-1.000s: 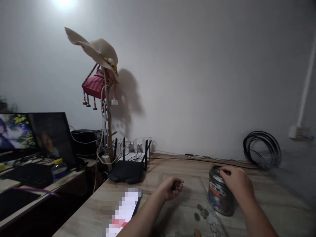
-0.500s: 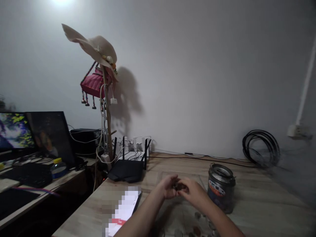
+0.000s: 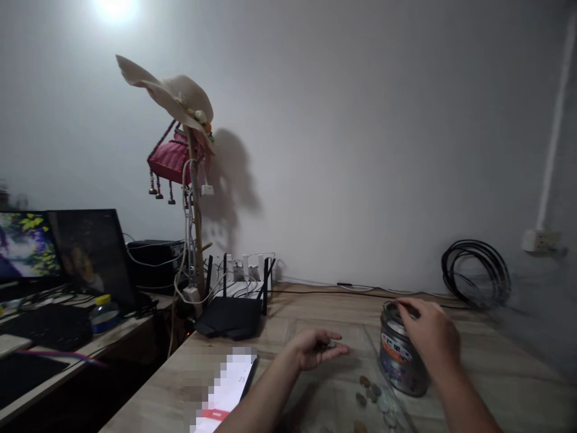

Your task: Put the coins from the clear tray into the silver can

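Note:
My left hand [image 3: 315, 350] is half curled over the table, palm turned up, with a few coins resting in it. At the right, my right hand [image 3: 430, 331] has its fingers pinched together over the lid of a round metal tin [image 3: 401, 355]; whatever is between the fingertips is hidden. Several silver and copper-coloured coins [image 3: 372, 394] lie on a clear plastic sheet [image 3: 333, 385] in front of the tin.
A phone or tablet with a partly blurred screen [image 3: 229, 385] lies left of my left forearm. Behind it is a black router [image 3: 232, 316] with upright antennas. A coil of black cable [image 3: 475, 273] rests against the wall at the right.
My right hand has left my left hand and moved right to the top of the tin. The fingers of my left hand have opened out, and more coins show on the table.

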The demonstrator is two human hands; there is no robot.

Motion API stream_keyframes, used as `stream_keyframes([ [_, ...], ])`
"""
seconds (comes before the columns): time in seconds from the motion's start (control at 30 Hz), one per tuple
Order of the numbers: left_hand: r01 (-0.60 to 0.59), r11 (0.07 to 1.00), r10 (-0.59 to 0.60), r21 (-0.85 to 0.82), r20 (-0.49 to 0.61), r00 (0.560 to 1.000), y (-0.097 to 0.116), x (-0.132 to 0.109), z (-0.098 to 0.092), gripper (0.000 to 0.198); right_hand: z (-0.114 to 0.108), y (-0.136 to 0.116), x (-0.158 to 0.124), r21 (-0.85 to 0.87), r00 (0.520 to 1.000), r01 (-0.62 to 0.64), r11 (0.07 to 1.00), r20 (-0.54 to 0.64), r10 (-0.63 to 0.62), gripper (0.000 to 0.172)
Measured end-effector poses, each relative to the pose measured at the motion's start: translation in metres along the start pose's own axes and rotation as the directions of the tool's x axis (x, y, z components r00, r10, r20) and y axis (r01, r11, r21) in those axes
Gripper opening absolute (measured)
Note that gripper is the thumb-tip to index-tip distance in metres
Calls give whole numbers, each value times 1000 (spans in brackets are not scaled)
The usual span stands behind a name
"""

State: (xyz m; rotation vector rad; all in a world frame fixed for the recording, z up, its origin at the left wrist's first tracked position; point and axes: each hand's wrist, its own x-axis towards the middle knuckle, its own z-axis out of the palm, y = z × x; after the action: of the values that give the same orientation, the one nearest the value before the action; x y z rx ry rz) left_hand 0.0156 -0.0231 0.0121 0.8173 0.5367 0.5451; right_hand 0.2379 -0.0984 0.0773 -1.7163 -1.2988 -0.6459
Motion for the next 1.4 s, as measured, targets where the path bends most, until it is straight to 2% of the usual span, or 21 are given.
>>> stream_keyframes([
  [0.07, -26, 999, 26, 19, -22, 999, 0, 0, 2, 30, 1, 17, 5, -75, 994, -72, 995, 75, 78, 26],
  [0.17, -51, 998, 54, 45, -60, 997, 0, -1, 4, 28, 7, 32, 7, -80, 979, -97, 992, 169, 110, 27],
  [0.3, -52, 997, 56, 52, -73, 996, 0, -1, 6, 30, 9, 34, 7, -117, 969, -99, 988, 214, 123, 25],
  [0.37, -49, 997, 52, 51, -60, 997, 0, -1, 6, 32, 5, 27, 7, -144, 977, -90, 985, 181, 116, 26],
  [0.43, -49, 997, 53, 62, -55, 997, 1, -2, 6, 36, 2, 14, 5, -95, 997, -26, 995, 66, 33, 27],
  [0.5, -48, 993, 53, 108, -50, 997, 2, -4, 6, 40, 4, -6, -3, 48, 995, 99, 994, -34, -97, 28],
  [0.53, -42, 989, 49, 143, -44, 998, 3, -5, 6, 42, 8, -17, -9, 141, 988, 157, 978, -23, -155, 28],
  [0.57, -39, 982, 46, 182, -36, 998, 3, -5, 6, 43, 14, -28, -17, 232, 978, 191, 954, 41, -205, 28],
  [0.6, -43, 975, 51, 219, -31, 998, 3, -6, 7, 43, 22, -39, -26, 312, 957, 193, 930, 150, -249, 28],
  [0.63, -58, 968, 66, 246, -24, 998, 2, -6, 6, 43, 30, -49, -34, 366, 915, 171, 915, 286, -285, 28],
  [0.7, -108, 956, 116, 272, -14, 993, 1, -6, 6, 41, 47, -62, -51, 441, 807, 110, 891, 483, -339, 26],
  [0.77, -146, 950, 149, 275, 8, 989, 0, -5, 7, 38, 58, -69, -61, 485, 724, 53, 873, 584, -368, 24],
  [0.8, -149, 952, 148, 268, 23, 989, -1, -4, 7, 35, 60, -69, -63, 495, 706, 37, 868, 601, -373, 23],
  [0.87, -125, 961, 119, 245, 41, 992, -1, -3, 8, 30, 57, -67, -61, 472, 723, 55, 880, 589, -361, 21],
  [0.93, -53, 976, 47, 212, 32, 998, 1, -2, 7, 25, 48, -62, -51, 421, 787, 116, 900, 514, -341, 24],
  [1.03, 68, 989, -65, 133, -29, 997, 4, 0, 4, 23, 27, -47, -31, 338, 898, 189, 922, 321, -302, 32],
  [1.13, 51, 998, -49, 34, -62, 997, 4, 1, 1, 24, 10, -23, -11, 155, 973, 170, 973, 131, -191, 34],
  [1.23, 7, 1000, -6, 19, -67, 998, 1, 2, 1, 30, 1, 2, 0, -73, 999, 20, 997, 48, -16, 30],
  [1.3, -17, 999, 19, 37, -64, 998, -1, 1, 3, 33, 0, 15, 3, -140, 995, -49, 989, 84, 61, 28],
  [1.4, -47, 998, 51, 51, -79, 996, -2, 1, 4, 37, 5, 27, 4, -123, 981, -53, 991, 180, 75, 29],
])
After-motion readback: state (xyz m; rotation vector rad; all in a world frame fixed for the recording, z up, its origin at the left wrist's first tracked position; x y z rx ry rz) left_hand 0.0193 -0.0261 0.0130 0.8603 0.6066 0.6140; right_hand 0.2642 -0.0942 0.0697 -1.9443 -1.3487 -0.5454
